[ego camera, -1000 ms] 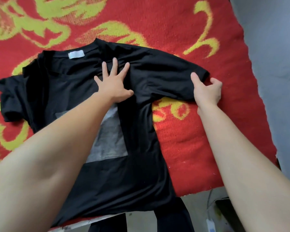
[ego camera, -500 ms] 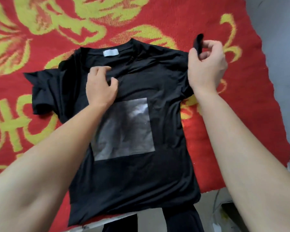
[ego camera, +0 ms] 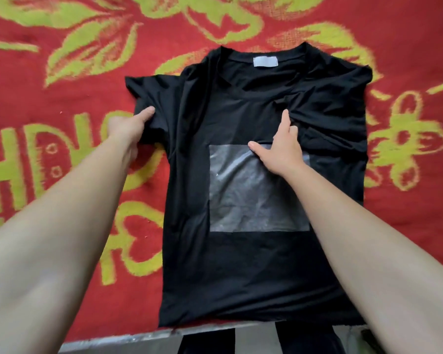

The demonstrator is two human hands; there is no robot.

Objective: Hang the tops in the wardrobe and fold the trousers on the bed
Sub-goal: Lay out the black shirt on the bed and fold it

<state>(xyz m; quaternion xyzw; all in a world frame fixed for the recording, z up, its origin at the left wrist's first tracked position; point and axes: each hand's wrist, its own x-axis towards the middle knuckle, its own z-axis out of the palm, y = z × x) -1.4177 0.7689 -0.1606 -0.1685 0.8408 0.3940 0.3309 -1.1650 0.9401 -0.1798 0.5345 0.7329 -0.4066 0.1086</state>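
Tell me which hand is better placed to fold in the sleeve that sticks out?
Left: the left hand grips that sleeve, while the right hand rests mid-chest on the T-shirt, away from it.

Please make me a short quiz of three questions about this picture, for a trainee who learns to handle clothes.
1. True or false: the black T-shirt lies on the red blanket with its grey square print facing up.
2. What does the left hand pinch? A) the white neck label B) the sleeve C) the hem
3. Fill in: the right hand lies flat, fingers straight, on the shirt's ____.
Key: 1 true; 2 B; 3 chest.
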